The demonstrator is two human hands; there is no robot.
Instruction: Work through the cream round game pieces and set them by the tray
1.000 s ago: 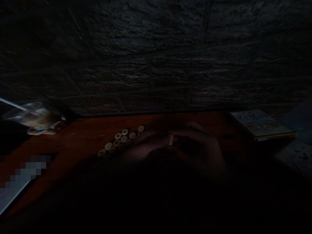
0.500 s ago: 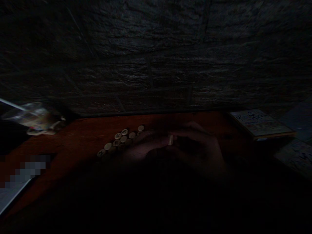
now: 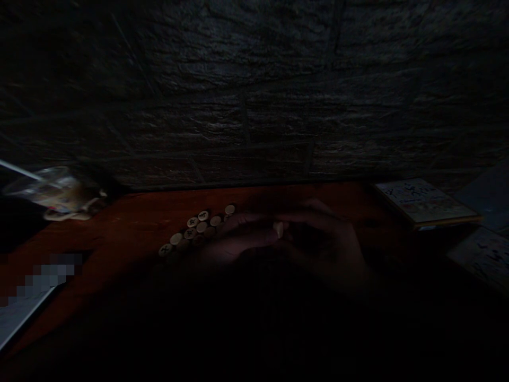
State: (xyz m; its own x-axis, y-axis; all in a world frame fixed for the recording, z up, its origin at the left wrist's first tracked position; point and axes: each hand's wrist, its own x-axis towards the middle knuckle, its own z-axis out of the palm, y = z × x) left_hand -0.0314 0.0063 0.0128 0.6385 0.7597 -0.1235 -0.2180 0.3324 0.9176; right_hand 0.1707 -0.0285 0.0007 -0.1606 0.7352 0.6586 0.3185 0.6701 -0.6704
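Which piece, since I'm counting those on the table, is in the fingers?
The piece held between left hand and right hand; the other pieces in view lie flat on the table.

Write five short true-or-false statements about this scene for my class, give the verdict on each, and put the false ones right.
1. The fingers of the left hand and the right hand meet at a small pale piece. True.
2. Some of the round discs bear dark marks on top. True.
3. The round discs lie to the right of the right hand. False: they lie on the reddish table, beside the left hand and mostly to its left.
4. A white straw slants out of the clear cup. True.
5. The wall behind the table is smooth and white. False: it is dark and rough, crossed by lines.
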